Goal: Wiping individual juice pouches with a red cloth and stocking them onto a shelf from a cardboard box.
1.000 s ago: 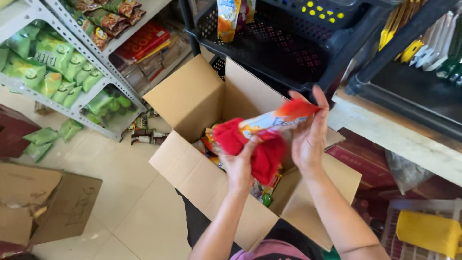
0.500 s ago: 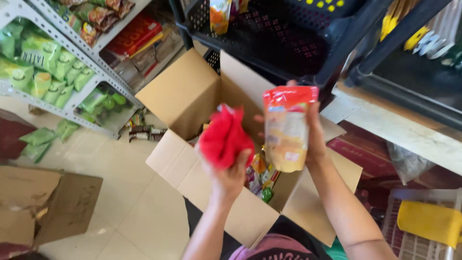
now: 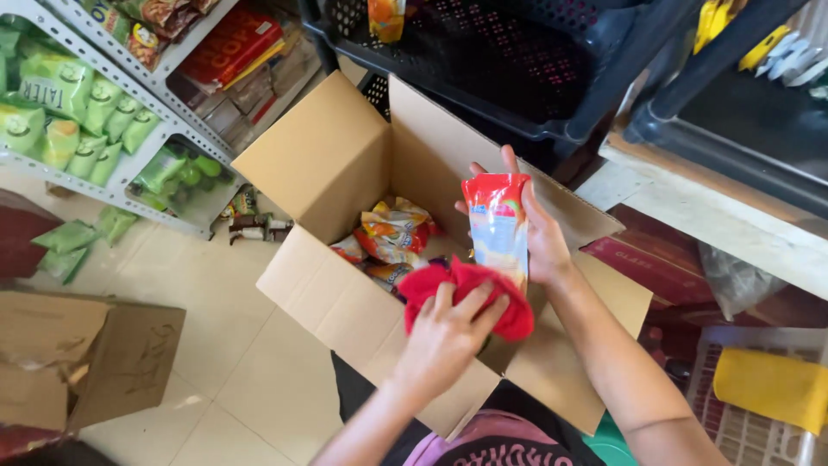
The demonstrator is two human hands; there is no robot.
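My right hand [image 3: 542,231] holds a red and orange pouch [image 3: 498,226] upright over an open cardboard box [image 3: 332,164]. My left hand [image 3: 444,332] grips a red cloth [image 3: 466,286] and presses it against the bottom of the pouch. Inside the box lie several more orange and red pouches [image 3: 390,235]. The box stands on a tiled floor between my knees and the shelves.
A metal shelf [image 3: 103,112] with green packets stands at the left. A black plastic crate rack [image 3: 535,69] rises behind the box, with one pouch [image 3: 385,17] on it. Another cardboard box [image 3: 82,354] lies at lower left. A white basket with a yellow item [image 3: 772,388] sits at the right.
The pouch has come down and stands upright over the box. My left hand with the red cloth dropped from beside the pouch to its lower end.
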